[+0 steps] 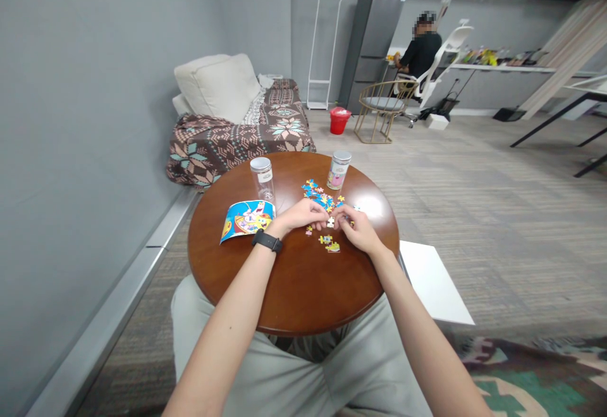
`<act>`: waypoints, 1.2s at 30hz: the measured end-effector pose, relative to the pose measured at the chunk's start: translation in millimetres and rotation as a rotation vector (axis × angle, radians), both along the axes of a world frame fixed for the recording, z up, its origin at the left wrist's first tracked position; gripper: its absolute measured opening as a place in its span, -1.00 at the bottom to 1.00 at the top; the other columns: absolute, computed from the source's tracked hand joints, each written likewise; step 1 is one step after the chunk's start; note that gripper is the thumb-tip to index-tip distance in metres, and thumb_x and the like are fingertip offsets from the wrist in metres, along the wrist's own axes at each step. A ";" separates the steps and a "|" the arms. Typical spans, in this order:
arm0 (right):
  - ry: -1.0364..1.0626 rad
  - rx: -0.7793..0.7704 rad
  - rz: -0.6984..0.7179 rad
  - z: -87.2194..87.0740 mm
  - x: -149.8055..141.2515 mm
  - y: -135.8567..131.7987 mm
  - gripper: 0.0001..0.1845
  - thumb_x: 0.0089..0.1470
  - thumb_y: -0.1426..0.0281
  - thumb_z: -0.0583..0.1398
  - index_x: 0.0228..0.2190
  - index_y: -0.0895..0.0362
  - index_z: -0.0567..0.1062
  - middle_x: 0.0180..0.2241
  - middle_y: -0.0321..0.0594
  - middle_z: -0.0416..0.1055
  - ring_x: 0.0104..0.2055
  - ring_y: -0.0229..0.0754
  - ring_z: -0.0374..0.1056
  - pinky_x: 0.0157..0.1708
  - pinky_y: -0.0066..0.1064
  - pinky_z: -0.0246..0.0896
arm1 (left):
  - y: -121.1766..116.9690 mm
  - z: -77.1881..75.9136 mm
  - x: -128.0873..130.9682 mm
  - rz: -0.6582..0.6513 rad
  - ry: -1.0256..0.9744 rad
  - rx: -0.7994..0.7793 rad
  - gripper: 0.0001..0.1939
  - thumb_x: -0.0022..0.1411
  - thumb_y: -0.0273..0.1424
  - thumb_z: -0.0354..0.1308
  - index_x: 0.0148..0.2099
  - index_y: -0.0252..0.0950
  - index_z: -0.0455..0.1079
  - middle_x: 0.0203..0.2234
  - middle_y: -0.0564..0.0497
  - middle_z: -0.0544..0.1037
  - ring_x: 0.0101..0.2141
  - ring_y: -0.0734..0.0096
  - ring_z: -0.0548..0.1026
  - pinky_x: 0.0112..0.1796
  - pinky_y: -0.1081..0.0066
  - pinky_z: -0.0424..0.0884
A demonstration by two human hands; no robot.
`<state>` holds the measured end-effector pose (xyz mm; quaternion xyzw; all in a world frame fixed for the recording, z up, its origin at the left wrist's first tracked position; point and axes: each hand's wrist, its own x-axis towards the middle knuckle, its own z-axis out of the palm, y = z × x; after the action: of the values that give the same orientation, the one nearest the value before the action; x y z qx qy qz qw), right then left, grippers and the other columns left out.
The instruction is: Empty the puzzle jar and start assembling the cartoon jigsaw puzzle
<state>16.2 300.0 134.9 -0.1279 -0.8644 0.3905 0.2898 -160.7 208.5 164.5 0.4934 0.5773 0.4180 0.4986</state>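
Observation:
My left hand (303,215), with a black watch on its wrist, meets my right hand (356,228) above the round table. Fingers of both are pinched together around a small pale jigsaw piece (331,221) between the fingertips. Just beyond them lies a loose heap of mostly blue jigsaw pieces (313,190), partly hidden by my hands. Nearer to me are a few joined yellowish pieces (325,240) and a green-yellow piece (333,247). Left of my left hand, a curled cartoon picture sheet (247,217) rests on the wood.
On the brown table (303,297) stand a clear jar (263,180) and a printed jar (338,171), both with silver lids. Behind are a covered sofa (237,132), a red bin (338,121) and a wire chair (385,107). A person (422,53) sits at a far counter.

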 end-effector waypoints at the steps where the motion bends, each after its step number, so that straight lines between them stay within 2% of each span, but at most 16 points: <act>1: 0.001 -0.008 0.003 0.1 0.0 -0.1 -0.70 -0.09 0.60 0.01 -0.31 0.10 0.40 -0.53 -0.34 0.45 -0.46 -0.24 0.37 -0.37 -0.43 0.21 | -0.6 1.1 -0.5 -0.010 0.015 -0.009 -0.88 0.06 -0.42 0.20 -0.45 -0.39 0.46 -0.58 0.02 0.52 -0.56 0.56 0.42 -0.51 0.55 0.31; 7: -0.056 -0.020 0.015 -2.4 0.2 1.5 -0.73 -0.22 0.62 -0.02 -0.47 0.10 0.34 -0.56 -0.35 0.41 -0.49 -0.27 0.34 -0.39 -0.45 0.19 | -6.8 7.5 -6.3 -0.196 0.210 -0.126 -0.89 -0.02 -0.43 0.15 -0.46 -0.39 0.44 -0.70 0.11 0.40 -0.68 0.63 0.26 -0.61 0.57 0.14; 10: -0.113 -0.009 0.031 -3.0 0.3 1.2 -0.76 -0.23 0.62 -0.03 -0.56 0.10 0.33 -0.60 -0.37 0.39 -0.54 -0.29 0.30 -0.43 -0.47 0.15 | -8.2 7.6 -6.4 -0.228 0.282 -0.160 -0.89 -0.05 -0.44 0.10 -0.47 -0.37 0.43 -0.73 0.14 0.35 -0.70 0.64 0.21 -0.62 0.57 0.09; 16: -0.143 0.008 0.048 -3.8 0.3 1.3 -0.77 -0.23 0.63 -0.02 -0.60 0.11 0.34 -0.63 -0.38 0.39 -0.57 -0.31 0.26 -0.47 -0.50 0.11 | -7.1 3.6 -4.0 -0.303 0.360 -0.176 -0.86 -0.07 -0.44 0.06 -0.46 -0.37 0.42 -0.72 0.11 0.39 -0.70 0.62 0.23 -0.64 0.57 0.09; 25: -0.154 0.009 0.059 -2.0 1.0 0.0 -0.76 -0.24 0.63 -0.02 -0.61 0.10 0.34 -0.65 -0.39 0.39 -0.59 -0.31 0.26 -0.48 -0.50 0.11 | -7.4 6.4 -3.5 -0.314 0.352 -0.194 -0.87 -0.08 -0.41 0.09 -0.47 -0.36 0.41 -0.71 0.09 0.40 -0.71 0.61 0.24 -0.66 0.57 0.08; 31: -0.175 0.019 0.070 -5.3 1.2 3.1 -0.76 -0.26 0.63 -0.01 -0.60 0.10 0.35 -0.65 -0.39 0.39 -0.58 -0.31 0.27 -0.48 -0.50 0.11 | -6.1 1.2 -5.6 -0.337 0.350 -0.192 -0.86 -0.07 -0.40 0.10 -0.48 -0.36 0.43 -0.72 0.09 0.39 -0.71 0.61 0.23 -0.66 0.57 0.07; 36: -0.190 0.047 0.117 -5.2 2.9 2.8 -0.81 -0.14 0.60 0.03 -0.55 0.12 0.38 -0.61 -0.36 0.39 -0.57 -0.31 0.26 -0.50 -0.51 0.10 | -6.2 2.3 -4.9 -0.334 0.348 -0.192 -0.85 -0.07 -0.41 0.10 -0.45 -0.36 0.44 -0.72 0.10 0.39 -0.71 0.61 0.23 -0.66 0.57 0.06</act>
<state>19.0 302.8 129.7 -0.1069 -0.9028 0.3727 0.1860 -165.6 202.3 166.7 0.5966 0.6019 0.1820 0.4987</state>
